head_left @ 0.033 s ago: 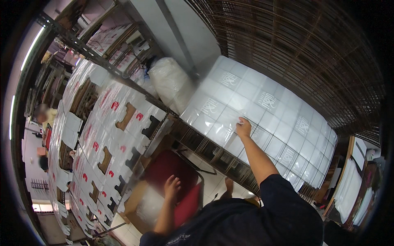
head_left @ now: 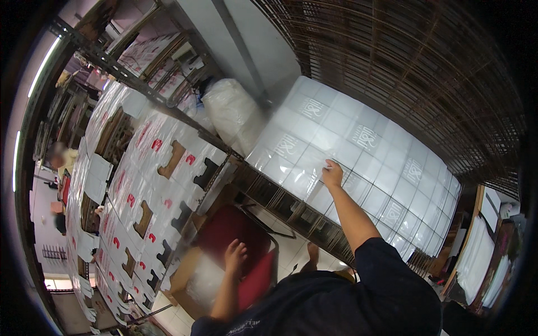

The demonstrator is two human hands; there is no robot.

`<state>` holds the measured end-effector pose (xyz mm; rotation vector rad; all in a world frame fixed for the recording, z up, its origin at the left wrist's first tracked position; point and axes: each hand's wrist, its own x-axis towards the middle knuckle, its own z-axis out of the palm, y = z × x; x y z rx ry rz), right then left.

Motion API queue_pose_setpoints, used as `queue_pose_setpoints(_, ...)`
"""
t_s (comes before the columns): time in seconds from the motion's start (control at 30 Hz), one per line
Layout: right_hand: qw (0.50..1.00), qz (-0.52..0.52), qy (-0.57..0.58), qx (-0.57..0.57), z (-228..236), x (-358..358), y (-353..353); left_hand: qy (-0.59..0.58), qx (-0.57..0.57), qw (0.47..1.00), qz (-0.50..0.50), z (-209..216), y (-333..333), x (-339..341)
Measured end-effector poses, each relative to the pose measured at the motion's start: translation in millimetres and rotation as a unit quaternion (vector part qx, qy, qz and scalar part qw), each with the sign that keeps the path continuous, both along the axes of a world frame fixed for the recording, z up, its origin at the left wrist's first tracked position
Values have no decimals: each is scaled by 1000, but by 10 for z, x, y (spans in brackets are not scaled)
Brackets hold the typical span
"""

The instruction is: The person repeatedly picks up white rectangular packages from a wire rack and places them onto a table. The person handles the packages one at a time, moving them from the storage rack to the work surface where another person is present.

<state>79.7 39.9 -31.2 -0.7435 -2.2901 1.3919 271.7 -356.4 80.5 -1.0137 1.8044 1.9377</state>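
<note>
A broad translucent printed plastic sheet (head_left: 358, 134) with white markings lies over a wire drying rack (head_left: 291, 203) on my right side. My right hand (head_left: 333, 173) reaches onto it near its front edge, with the fingers closed on the plastic. Around the fingers the sheet looks slightly lifted; their exact grip is partly hidden. Lower and further left, my left hand (head_left: 235, 255) is held in the air with its fingers apart and nothing in it. Beneath that hand are a red chair (head_left: 232, 232) and a cardboard box (head_left: 185, 271) lined with clear plastic.
Tall stacks of white printed sheets (head_left: 168, 196) with red marks and cut-outs stand on the left. Raised wire racks (head_left: 381, 45) lean over the far right. A white plastic-wrapped bundle (head_left: 232, 112) sits by the wall. Another person (head_left: 63, 159) is at the far left.
</note>
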Motion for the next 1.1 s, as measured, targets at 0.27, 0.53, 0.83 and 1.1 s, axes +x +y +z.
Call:
queue_pose_setpoints(0.27, 1000, -6, -24, 4, -36, -25, 8, -4, 13, 1000, 0, -42, -7, 70)
queue_pose_setpoints(0.53, 999, -9, -50, 11, 54, 17, -21, -8, 10, 1000, 5, 9, 13, 95)
queue_pose_setpoints(0.83, 1000, 7, -16, 15, 167, 193, 20, -6, 3, 1000, -13, 105, 115, 130)
queue_pose_setpoints(1.1, 992, -49, 60, -98, 55, 1558, 645, 13, 51, 997, -56, 351, 266, 211)
